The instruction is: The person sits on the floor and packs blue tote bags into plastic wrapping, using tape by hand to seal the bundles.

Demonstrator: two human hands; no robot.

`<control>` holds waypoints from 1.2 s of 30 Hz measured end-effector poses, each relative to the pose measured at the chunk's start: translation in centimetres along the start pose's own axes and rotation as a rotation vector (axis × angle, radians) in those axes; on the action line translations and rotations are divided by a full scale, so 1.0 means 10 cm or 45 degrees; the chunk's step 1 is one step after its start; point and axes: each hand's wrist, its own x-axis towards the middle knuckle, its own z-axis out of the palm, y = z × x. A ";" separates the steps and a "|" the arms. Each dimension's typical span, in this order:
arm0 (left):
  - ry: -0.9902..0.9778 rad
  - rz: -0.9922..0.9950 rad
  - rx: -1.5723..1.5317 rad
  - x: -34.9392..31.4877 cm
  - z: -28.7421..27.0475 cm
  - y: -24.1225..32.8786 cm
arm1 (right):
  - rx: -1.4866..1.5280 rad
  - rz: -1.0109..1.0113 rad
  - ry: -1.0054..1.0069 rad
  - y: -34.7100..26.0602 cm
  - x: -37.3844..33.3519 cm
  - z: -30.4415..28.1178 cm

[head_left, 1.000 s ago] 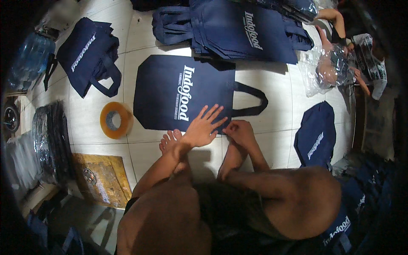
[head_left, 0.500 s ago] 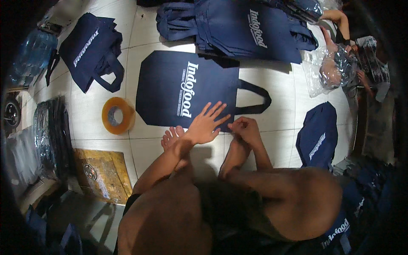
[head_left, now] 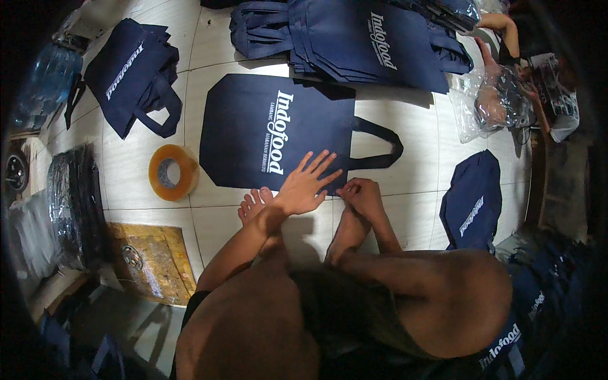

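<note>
A dark blue fabric tote bag (head_left: 244,139) with white print lies flat on the tiles before me, its handle loop pointing right. Spread over the bag's near edge, my left hand (head_left: 307,188) presses its open fingers on the fabric. My right hand (head_left: 363,199) is closed in a pinch at the bag's near right corner, beside my right foot. Whatever sits between those fingertips is too small to make out.
A tape roll (head_left: 172,173) lies left of the bag. More blue bags are piled behind (head_left: 335,47), at far left (head_left: 136,76) and at right (head_left: 472,202). A worn yellow board (head_left: 152,259) lies near left. Another person's arm (head_left: 503,28) and clear plastic (head_left: 468,104) are at far right.
My right hand's fingers have shifted slightly at the bag's corner. My left hand stays spread on the bag. At far right, the other person's hands have moved a little.
</note>
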 end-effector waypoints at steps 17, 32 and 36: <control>0.020 0.022 -0.011 0.03 -0.01 -0.04 | 0.185 -0.092 0.092 0.07 0.05 0.02; 0.017 0.006 -0.002 0.04 -0.02 0.01 | 0.389 0.064 0.070 0.10 0.05 0.04; 0.028 0.014 0.009 0.05 -0.03 0.02 | -0.402 -0.414 0.326 0.18 0.07 0.16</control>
